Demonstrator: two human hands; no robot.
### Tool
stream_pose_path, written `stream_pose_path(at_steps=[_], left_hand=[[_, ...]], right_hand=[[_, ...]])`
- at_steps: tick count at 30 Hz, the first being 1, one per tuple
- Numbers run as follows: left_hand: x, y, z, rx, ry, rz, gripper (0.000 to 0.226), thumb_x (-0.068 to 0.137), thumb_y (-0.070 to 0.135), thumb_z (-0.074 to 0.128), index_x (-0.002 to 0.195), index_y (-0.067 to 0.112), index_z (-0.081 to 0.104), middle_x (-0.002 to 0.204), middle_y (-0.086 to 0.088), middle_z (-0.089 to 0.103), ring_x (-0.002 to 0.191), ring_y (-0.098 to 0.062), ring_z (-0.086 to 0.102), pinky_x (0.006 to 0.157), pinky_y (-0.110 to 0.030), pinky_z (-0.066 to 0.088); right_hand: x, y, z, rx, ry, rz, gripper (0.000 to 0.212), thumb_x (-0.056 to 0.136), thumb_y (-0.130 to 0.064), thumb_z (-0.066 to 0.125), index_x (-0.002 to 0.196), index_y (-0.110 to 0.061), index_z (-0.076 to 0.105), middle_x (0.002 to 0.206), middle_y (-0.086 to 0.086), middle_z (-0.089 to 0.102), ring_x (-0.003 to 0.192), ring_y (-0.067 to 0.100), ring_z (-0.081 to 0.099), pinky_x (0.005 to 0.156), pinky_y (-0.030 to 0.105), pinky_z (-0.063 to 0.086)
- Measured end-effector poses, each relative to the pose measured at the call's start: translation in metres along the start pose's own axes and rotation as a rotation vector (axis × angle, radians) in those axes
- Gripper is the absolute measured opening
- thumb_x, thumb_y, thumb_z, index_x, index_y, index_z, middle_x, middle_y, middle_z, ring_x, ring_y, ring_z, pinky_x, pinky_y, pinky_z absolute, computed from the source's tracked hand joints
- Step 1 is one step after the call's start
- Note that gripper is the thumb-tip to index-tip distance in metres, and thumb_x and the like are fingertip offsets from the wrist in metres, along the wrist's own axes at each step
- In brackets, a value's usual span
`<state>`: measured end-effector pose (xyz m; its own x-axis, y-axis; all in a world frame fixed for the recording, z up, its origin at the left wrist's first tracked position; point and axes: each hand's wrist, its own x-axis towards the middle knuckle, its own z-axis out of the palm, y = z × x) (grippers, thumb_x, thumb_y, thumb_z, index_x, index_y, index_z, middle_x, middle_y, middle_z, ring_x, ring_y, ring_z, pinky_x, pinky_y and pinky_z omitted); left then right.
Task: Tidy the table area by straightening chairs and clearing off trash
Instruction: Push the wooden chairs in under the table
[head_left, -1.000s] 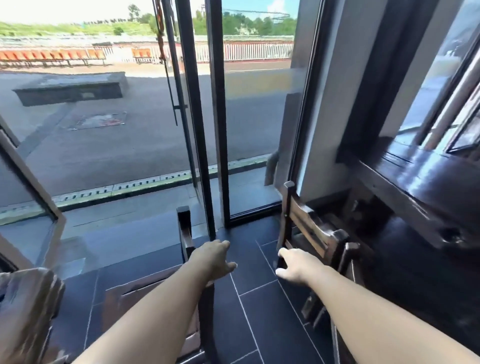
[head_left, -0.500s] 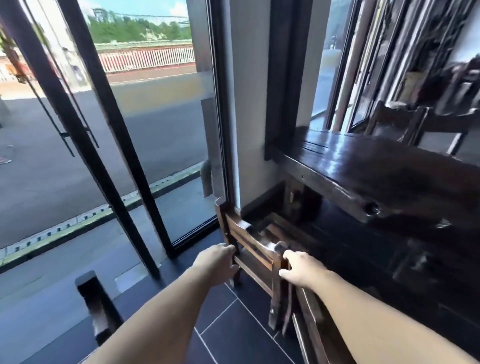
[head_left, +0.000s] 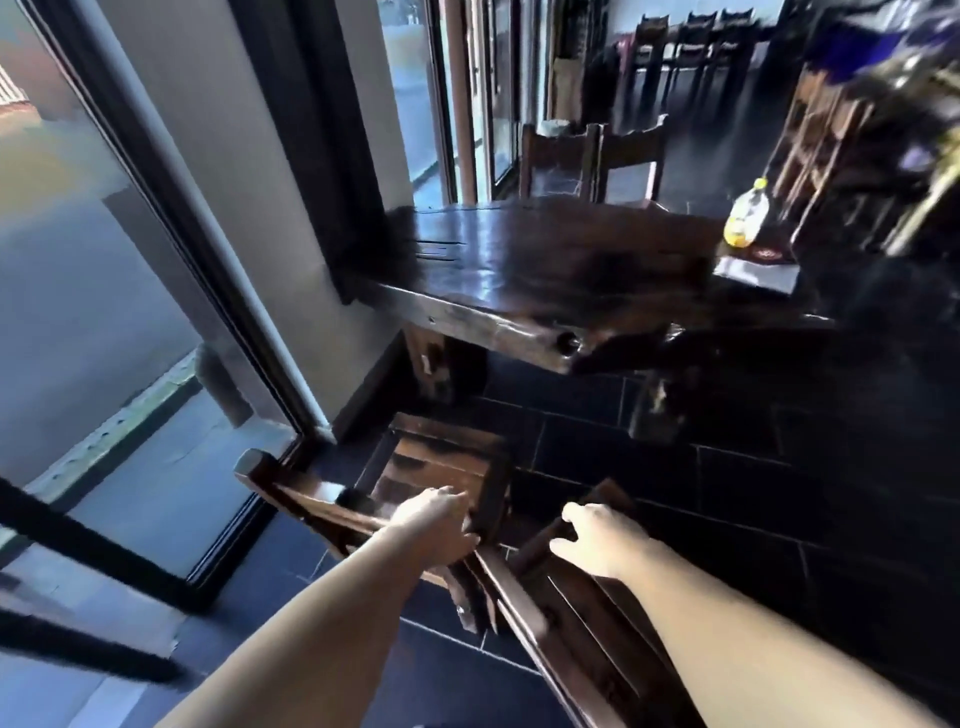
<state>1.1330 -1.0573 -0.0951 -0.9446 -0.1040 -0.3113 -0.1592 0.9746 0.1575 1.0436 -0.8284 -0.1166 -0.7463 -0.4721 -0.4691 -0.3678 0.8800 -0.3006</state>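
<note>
Below the dark table (head_left: 519, 270), the left hand (head_left: 436, 525) grips one chair's (head_left: 441, 467) backrest. The right hand (head_left: 597, 540) rests, fingers loosely curled, on a second chair (head_left: 582, 613); whether it grips is unclear.

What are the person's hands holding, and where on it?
Two wooden chairs: the left hand rests on the top rail of the left chair, the right hand on the right chair's back.

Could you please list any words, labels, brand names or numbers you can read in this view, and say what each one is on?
No text can be read.
Clear plastic bottle with yellow cap: its label is blurred.
Dark card with a round emblem on the dark wooden table: its print is too small and blurred.
</note>
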Motion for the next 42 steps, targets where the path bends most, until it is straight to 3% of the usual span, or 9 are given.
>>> stream_pose_path(at_steps=[7, 13, 19, 22, 25, 28, 33, 38, 42], left_hand=[[0.057, 0.014, 0.023, 0.068, -0.119, 0.255, 0.05, 0.088, 0.056, 0.056, 0.125, 0.021, 0.058, 0.125, -0.002, 0.059, 0.117, -0.026, 0.057, 0.094, -0.039, 0.051], [0.061, 0.017, 0.062, -0.069, -0.201, 0.47, 0.05, 0.081, 0.067, 0.053, 0.113, 0.03, 0.06, 0.115, 0.007, 0.06, 0.112, -0.018, 0.057, 0.09, -0.035, 0.049], [0.058, -0.005, 0.109, 0.019, -0.102, 0.692, 0.072, 0.076, 0.08, 0.04, 0.118, 0.025, 0.06, 0.118, 0.006, 0.062, 0.114, -0.02, 0.057, 0.097, -0.037, 0.047], [0.059, -0.01, 0.127, 0.027, -0.018, 0.739, 0.071, 0.076, 0.082, 0.045, 0.113, 0.025, 0.064, 0.113, 0.006, 0.064, 0.11, -0.021, 0.061, 0.1, -0.039, 0.047], [0.064, -0.01, 0.137, 0.093, -0.037, 0.757, 0.077, 0.076, 0.086, 0.039, 0.116, 0.025, 0.062, 0.118, 0.006, 0.061, 0.121, -0.019, 0.054, 0.116, -0.041, 0.028], [0.07, -0.006, 0.144, 0.148, 0.018, 0.767, 0.086, 0.076, 0.092, 0.028, 0.105, 0.021, 0.068, 0.107, 0.003, 0.066, 0.112, -0.023, 0.059, 0.118, -0.045, 0.018], [0.078, -0.004, 0.159, 0.167, 0.104, 0.744, 0.092, 0.076, 0.093, 0.022, 0.096, 0.018, 0.071, 0.098, -0.002, 0.069, 0.102, -0.027, 0.064, 0.112, -0.046, 0.031], [0.077, -0.005, 0.166, 0.178, 0.208, 0.742, 0.079, 0.073, 0.091, 0.042, 0.08, 0.016, 0.066, 0.084, -0.004, 0.069, 0.082, -0.03, 0.065, 0.082, -0.044, 0.052], [0.078, -0.008, 0.17, 0.169, 0.266, 0.733, 0.079, 0.072, 0.091, 0.04, 0.08, 0.017, 0.067, 0.083, -0.003, 0.07, 0.081, -0.029, 0.065, 0.081, -0.043, 0.052]], right_hand=[[-0.011, 0.017, 0.045, 0.115, 0.019, 0.194, 0.056, 0.089, -0.064, 0.048, 0.121, -0.02, 0.06, 0.128, 0.005, 0.063, 0.118, 0.028, 0.06, 0.094, 0.037, 0.047], [-0.039, -0.013, 0.11, 0.239, 0.078, 0.404, 0.064, 0.091, -0.073, 0.036, 0.117, -0.02, 0.059, 0.123, 0.007, 0.065, 0.116, 0.03, 0.061, 0.093, 0.04, 0.051], [-0.061, -0.03, 0.161, 0.177, 0.264, 0.632, 0.081, 0.083, -0.08, 0.012, 0.121, -0.023, 0.055, 0.119, 0.003, 0.062, 0.112, 0.027, 0.06, 0.09, 0.043, 0.051], [-0.066, -0.035, 0.189, 0.119, 0.368, 0.688, 0.075, 0.086, -0.077, 0.022, 0.11, -0.018, 0.063, 0.102, 0.004, 0.067, 0.096, 0.03, 0.066, 0.084, 0.043, 0.051], [-0.065, -0.036, 0.212, -0.011, 0.454, 0.673, 0.06, 0.089, -0.071, 0.039, 0.094, -0.017, 0.063, 0.086, 0.003, 0.065, 0.082, 0.029, 0.064, 0.084, 0.045, 0.046], [-0.066, -0.026, 0.219, -0.104, 0.514, 0.66, 0.054, 0.087, -0.07, 0.045, 0.091, -0.019, 0.061, 0.083, 0.001, 0.064, 0.08, 0.029, 0.062, 0.089, 0.05, 0.042], [-0.061, -0.018, 0.23, -0.167, 0.609, 0.601, 0.05, 0.086, -0.068, 0.051, 0.084, -0.019, 0.058, 0.075, 0.002, 0.06, 0.073, 0.031, 0.06, 0.074, 0.045, 0.042], [-0.057, -0.012, 0.232, -0.133, 0.637, 0.599, 0.052, 0.083, -0.073, 0.053, 0.079, -0.021, 0.057, 0.073, 0.002, 0.06, 0.07, 0.031, 0.059, 0.066, 0.042, 0.04], [-0.056, -0.01, 0.235, -0.141, 0.669, 0.586, 0.053, 0.082, -0.075, 0.054, 0.077, -0.022, 0.055, 0.071, 0.0, 0.059, 0.068, 0.029, 0.058, 0.064, 0.041, 0.04]])
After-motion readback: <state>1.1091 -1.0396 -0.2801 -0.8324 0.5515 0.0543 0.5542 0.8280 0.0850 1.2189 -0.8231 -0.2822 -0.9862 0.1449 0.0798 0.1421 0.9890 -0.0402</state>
